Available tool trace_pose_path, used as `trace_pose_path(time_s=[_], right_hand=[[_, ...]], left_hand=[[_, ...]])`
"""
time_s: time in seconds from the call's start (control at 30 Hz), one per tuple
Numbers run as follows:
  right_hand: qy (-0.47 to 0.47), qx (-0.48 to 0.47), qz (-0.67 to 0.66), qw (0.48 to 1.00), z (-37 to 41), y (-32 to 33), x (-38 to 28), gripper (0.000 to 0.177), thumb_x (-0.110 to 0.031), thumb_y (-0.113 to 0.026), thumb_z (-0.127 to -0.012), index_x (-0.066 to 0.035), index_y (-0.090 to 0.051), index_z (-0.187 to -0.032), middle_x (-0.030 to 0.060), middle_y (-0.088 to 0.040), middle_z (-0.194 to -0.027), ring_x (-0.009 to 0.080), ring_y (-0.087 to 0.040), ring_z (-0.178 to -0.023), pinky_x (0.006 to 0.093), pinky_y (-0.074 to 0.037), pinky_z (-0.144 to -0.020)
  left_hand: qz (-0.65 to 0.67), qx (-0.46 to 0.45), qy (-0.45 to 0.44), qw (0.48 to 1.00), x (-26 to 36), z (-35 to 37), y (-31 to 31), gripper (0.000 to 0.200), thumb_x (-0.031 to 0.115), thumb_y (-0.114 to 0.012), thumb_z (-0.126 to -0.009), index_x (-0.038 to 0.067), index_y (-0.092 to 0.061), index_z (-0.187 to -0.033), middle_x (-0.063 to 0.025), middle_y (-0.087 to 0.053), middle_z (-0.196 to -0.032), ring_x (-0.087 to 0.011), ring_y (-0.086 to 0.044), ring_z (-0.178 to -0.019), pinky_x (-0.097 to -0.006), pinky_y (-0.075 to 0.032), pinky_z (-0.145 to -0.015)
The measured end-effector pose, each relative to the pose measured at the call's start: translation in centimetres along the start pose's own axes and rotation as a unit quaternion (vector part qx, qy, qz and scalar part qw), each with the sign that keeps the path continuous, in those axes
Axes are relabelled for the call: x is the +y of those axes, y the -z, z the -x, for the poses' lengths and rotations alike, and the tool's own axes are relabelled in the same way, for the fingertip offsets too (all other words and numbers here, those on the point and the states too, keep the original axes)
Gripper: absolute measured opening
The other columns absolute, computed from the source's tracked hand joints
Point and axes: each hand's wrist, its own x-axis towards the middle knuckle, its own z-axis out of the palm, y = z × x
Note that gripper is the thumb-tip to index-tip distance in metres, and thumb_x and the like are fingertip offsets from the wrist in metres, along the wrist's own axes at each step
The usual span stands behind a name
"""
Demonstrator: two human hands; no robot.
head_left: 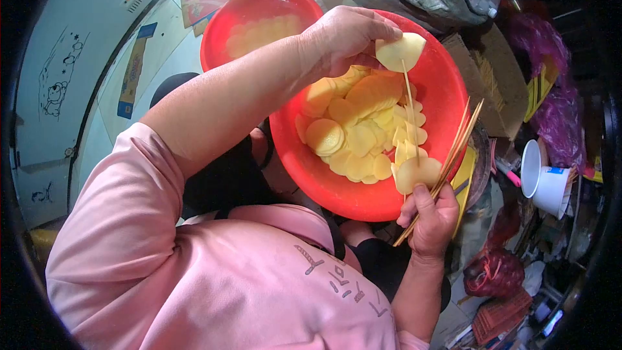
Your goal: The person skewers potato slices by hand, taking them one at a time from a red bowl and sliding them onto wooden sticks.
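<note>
**Threading potato slices on a skewer, seen from above.** The left hand (346, 39) pinches a single potato slice (402, 52) between thumb and fingers over the far rim of the red basin (304, 162); the upper end of a thin skewer (408, 94) reaches this slice. The right hand (433, 217), closed at the basin's near right rim, grips that skewer together with a spare bundle of sticks (461, 139); threaded slices (418, 172) sit just above its fingers. Loose slices (353, 123) cover the basin's floor; a second red basin (220, 32) lies beyond its far left edge. Judged good practice: pierce the slice through the middle of its flat face; hold the skewer steady and straight; press gently so the slice does not split; keep fingertips clear of the point.
</note>
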Motion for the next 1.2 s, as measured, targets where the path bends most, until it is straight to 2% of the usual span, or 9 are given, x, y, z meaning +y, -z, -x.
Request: trace_pose_path(time_s=[0.17,0.3,0.4,0.63,0.7,0.77,0.83,0.93,1.2], right_hand=[[0.009,0.002,-0.02,1.0,0.0,-0.4,-0.1,0.016,-0.014,-0.06,-0.088,-0.001,-0.055,-0.096,0.0043,-0.056,-0.059,0.0093,-0.049,-0.041,0.02,-0.039,-0.039],[0.008,0.007,-0.043,0.999,-0.3,-0.6,0.0,0.016,-0.014,-0.06,-0.088,-0.001,-0.055,-0.097,0.0043,-0.056,-0.06,0.0093,-0.049,-0.042,0.0203,-0.038,-0.04],[-0.003,0.02,-0.051,0.999,-0.3,-0.8,-0.3,0.016,-0.014,-0.059,-0.089,-0.001,-0.055,-0.097,0.0041,-0.056,-0.06,0.0094,-0.049,-0.042,0.0202,-0.038,-0.039],[-0.002,0.022,-0.046,0.999,-0.5,-0.4,-0.1,0.015,-0.013,-0.059,-0.089,-0.002,-0.056,-0.097,0.0037,-0.055,-0.059,0.0094,-0.047,-0.04,0.02,-0.037,-0.037],[0.003,0.023,-0.079,0.997,-0.6,-0.3,-0.3,0.014,-0.013,-0.059,-0.089,-0.002,-0.056,-0.097,0.0034,-0.054,-0.058,0.009,-0.047,-0.04,0.0199,-0.037,-0.037],[0.002,0.026,-0.079,0.997,-0.6,-0.2,-0.3,0.014,-0.013,-0.058,-0.089,-0.002,-0.056,-0.097,0.0032,-0.054,-0.058,0.0089,-0.046,-0.04,0.0199,-0.036,-0.037],[0.001,0.03,-0.079,0.996,-0.6,-0.2,-0.4,0.014,-0.012,-0.058,-0.089,-0.002,-0.056,-0.098,0.003,-0.054,-0.057,0.0088,-0.046,-0.04,0.0199,-0.036,-0.037],[-0.003,0.02,-0.074,0.997,-0.4,-0.4,-0.3,0.014,-0.013,-0.058,-0.09,-0.002,-0.056,-0.097,0.0029,-0.054,-0.058,0.0088,-0.047,-0.041,0.0199,-0.036,-0.037],[-0.008,0.015,-0.056,0.998,-0.5,-0.4,-0.4,0.013,-0.014,-0.058,-0.089,-0.002,-0.056,-0.095,0.0028,-0.055,-0.058,0.0085,-0.048,-0.042,0.0196,-0.037,-0.038]], left_hand=[[-0.086,-0.064,0.013,0.994,-1.4,0.8,-0.8,0.021,0.018,-0.068,-0.082,-0.001,-0.064,-0.09,-0.0106,-0.066,-0.083,-0.0204,-0.066,-0.071,-0.0313,-0.055,-0.063],[-0.182,-0.163,0.093,0.965,-4.3,2.7,-2.5,0.021,0.024,-0.07,-0.081,0.004,-0.064,-0.085,-0.0063,-0.064,-0.074,-0.0138,-0.063,-0.06,-0.0236,-0.044,-0.041],[-0.129,-0.15,0.133,0.971,-4.4,4.2,-3.7,0.02,0.022,-0.071,-0.081,0.005,-0.062,-0.081,-0.0027,-0.062,-0.074,-0.013,-0.062,-0.067,-0.0264,-0.053,-0.061],[-0.179,-0.172,0.113,0.962,-4.1,2.9,-2.8,0.022,0.025,-0.067,-0.084,0.004,-0.062,-0.082,-0.0026,-0.061,-0.073,-0.0118,-0.061,-0.066,-0.0258,-0.052,-0.06],[-0.139,-0.09,0.078,0.983,-4.1,1.7,-2.2,0.023,0.027,-0.063,-0.088,0.005,-0.062,-0.084,-0.0025,-0.061,-0.074,-0.0108,-0.061,-0.065,-0.0252,-0.05,-0.059],[-0.232,-0.087,0.044,0.968,-5.8,0.4,-0.9,0.026,0.03,-0.064,-0.085,0.005,-0.063,-0.092,-0.0053,-0.063,-0.076,-0.0184,-0.064,-0.067,-0.0306,-0.052,-0.063],[-0.645,-0.192,-0.094,0.733,-7.1,0.3,-0.1,0.035,0.033,-0.067,-0.079,0.006,-0.063,-0.1,-0.0119,-0.065,-0.085,-0.0276,-0.065,-0.081,-0.0375,-0.053,-0.073],[-0.792,-0.242,-0.002,0.56,-8.3,2.3,-1.3,0.04,0.032,-0.067,-0.075,0.005,-0.062,-0.104,-0.0172,-0.061,-0.108,-0.028,-0.061,-0.101,-0.0403,-0.051,-0.083],[-0.798,-0.234,0.017,0.556,-8.2,2.5,-2.6,0.026,0.017,-0.06,-0.076,0.008,-0.069,-0.098,-0.0108,-0.066,-0.106,-0.0244,-0.063,-0.1,-0.0362,-0.051,-0.081]])
